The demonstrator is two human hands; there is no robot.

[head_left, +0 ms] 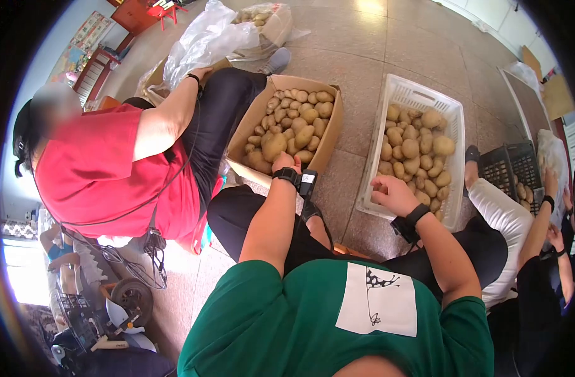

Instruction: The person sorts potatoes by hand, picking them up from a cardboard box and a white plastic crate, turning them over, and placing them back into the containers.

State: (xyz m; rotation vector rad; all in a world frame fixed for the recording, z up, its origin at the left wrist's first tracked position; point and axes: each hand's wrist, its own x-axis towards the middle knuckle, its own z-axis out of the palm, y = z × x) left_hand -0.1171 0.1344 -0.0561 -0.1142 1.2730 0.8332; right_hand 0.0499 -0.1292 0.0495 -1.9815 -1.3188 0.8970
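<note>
In the head view, my left hand (286,163) reaches over the near edge of a cardboard box (328,135) filled with potatoes. Its fingers are closed against a large potato (274,147) at the front of the pile, partly hiding their grip. My right hand (394,195) hovers by the near left side of a white plastic crate (458,119), with loosely bent fingers and nothing visible in them. Potatoes (410,149) fill much of this crate. Both of my wrists wear black straps with small devices.
A person in a red shirt (89,173) sits close on the left, a hand by a plastic bag (206,38). To the right, another person's arm (536,232) is near a black crate (507,164). A wheeled cart (130,298) stands lower left.
</note>
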